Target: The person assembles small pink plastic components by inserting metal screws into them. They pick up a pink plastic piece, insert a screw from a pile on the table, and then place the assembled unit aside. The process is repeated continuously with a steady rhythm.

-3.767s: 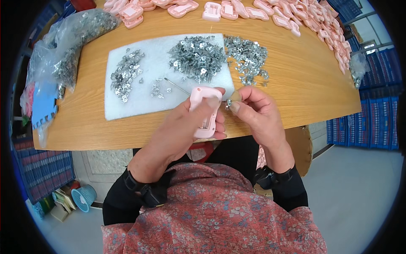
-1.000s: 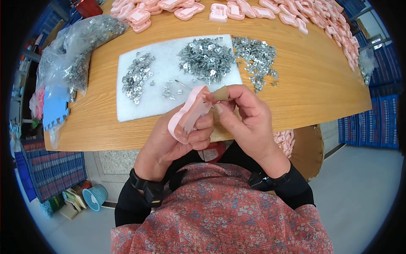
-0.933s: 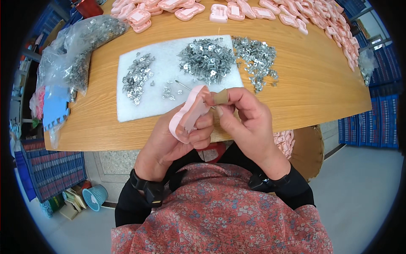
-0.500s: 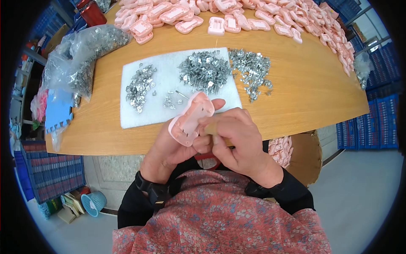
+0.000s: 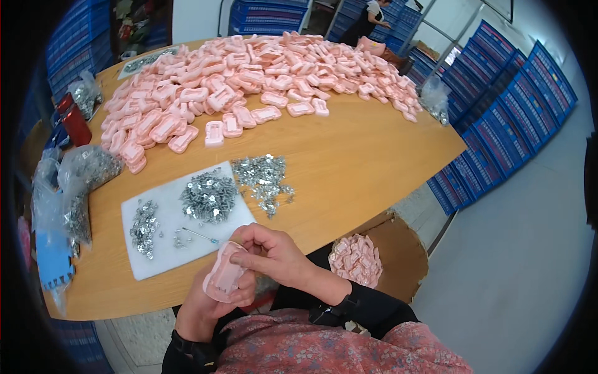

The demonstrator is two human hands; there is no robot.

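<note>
My left hand holds a pink plastic casing half, tilted with its hollow side up. At the casing's far end my right hand is closed on the rim, thumb pressed inside and fingers bent; any small part under the thumb is hidden. Just beyond lies a thin metal rod with a light-blue end, on a white foam sheet. On that sheet are a large pile of small silvery metal clips, a smaller heap and a few loose pieces. More metal clips lie on the wood to its right.
A big heap of pink casings covers the table's far side. Bags of metal parts and a blue foam mat sit at left. A carton of pink casings stands below the table's edge. Another person is far back.
My view has swung right and up, showing more of the far table. My right hand has shifted from the casing's side to its far end, thumb now inside it.
</note>
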